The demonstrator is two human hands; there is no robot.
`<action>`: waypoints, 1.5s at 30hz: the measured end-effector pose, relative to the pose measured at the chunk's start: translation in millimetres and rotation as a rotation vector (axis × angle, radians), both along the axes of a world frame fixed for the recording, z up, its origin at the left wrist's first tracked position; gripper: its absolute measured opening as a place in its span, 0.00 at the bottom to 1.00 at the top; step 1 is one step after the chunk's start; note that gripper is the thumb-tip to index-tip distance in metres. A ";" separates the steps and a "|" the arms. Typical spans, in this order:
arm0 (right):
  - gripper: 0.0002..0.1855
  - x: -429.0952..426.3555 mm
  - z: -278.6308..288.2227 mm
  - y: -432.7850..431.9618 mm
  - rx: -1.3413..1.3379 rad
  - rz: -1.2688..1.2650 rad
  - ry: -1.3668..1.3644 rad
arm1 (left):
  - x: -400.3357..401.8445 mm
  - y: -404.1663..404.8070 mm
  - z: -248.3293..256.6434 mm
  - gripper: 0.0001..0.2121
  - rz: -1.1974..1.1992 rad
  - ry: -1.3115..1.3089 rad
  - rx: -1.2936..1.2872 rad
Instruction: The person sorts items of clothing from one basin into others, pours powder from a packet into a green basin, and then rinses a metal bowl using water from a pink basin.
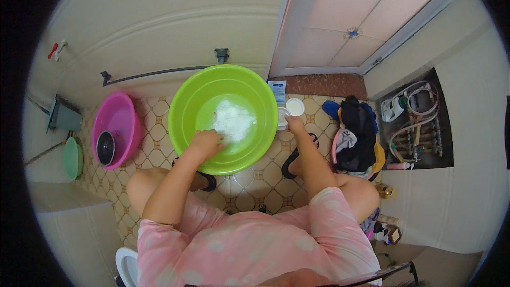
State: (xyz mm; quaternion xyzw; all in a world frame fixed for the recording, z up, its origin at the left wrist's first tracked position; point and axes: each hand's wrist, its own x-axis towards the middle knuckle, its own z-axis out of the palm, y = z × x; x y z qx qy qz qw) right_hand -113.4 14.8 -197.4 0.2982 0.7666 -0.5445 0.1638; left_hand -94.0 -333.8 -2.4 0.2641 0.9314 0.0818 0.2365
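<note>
A large lime-green plastic basin (223, 79) stands on the tiled floor in front of me. White powder (235, 121) is heaped and scattered across its bottom. My left hand (208, 142) reaches over the near rim, with its fingers at the powder's lower left edge; whether they pinch anything is hidden. Just outside the basin's right side, my right hand (295, 124) grips the edge of a small clear plastic container (283, 118). Beside that container lies a round white lid (295, 107), close to a blue-and-white packet (278, 91) with printing.
To the left is a pink basin (127, 117) holding a dark round lid (105, 148). A clothes pile (354, 139) lies right of my sandalled foot. Hoses and a bottle (392, 108) fill a wall recess. A grey pipe (159, 73) runs along the wall near a closed door (330, 20).
</note>
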 end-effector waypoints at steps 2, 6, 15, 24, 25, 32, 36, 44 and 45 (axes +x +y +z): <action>0.23 -0.9 -11.4 -5.3 0.228 0.038 0.062 | 1.2 -3.0 0.7 0.15 0.004 -0.013 -0.014; 0.24 0.2 7.4 -17.9 0.653 0.017 0.168 | 1.0 -13.0 -5.1 0.14 0.017 0.015 0.005; 0.12 -14.8 31.2 -19.6 0.918 0.517 0.654 | -2.7 1.0 0.0 0.14 -0.010 0.027 0.030; 0.08 -39.8 -27.0 55.7 0.897 0.143 0.584 | -10.9 10.4 -1.4 0.13 0.051 0.047 0.114; 0.08 -37.5 -36.4 60.7 0.914 0.252 0.474 | -11.1 10.5 0.2 0.13 0.070 0.042 0.114; 0.13 -20.8 -110.6 76.1 1.109 0.678 0.252 | -21.9 15.9 -1.3 0.12 0.102 0.013 0.137; 0.12 -18.4 -94.0 64.2 1.078 0.713 0.341 | -20.4 8.0 -6.7 0.12 0.101 0.029 0.176; 0.12 -37.6 -33.3 87.6 0.291 -0.437 0.371 | -15.4 14.4 5.3 0.12 0.065 0.085 0.210; 0.12 -38.2 -29.0 91.4 0.053 -0.579 0.409 | -14.8 14.2 6.0 0.12 0.067 0.074 0.207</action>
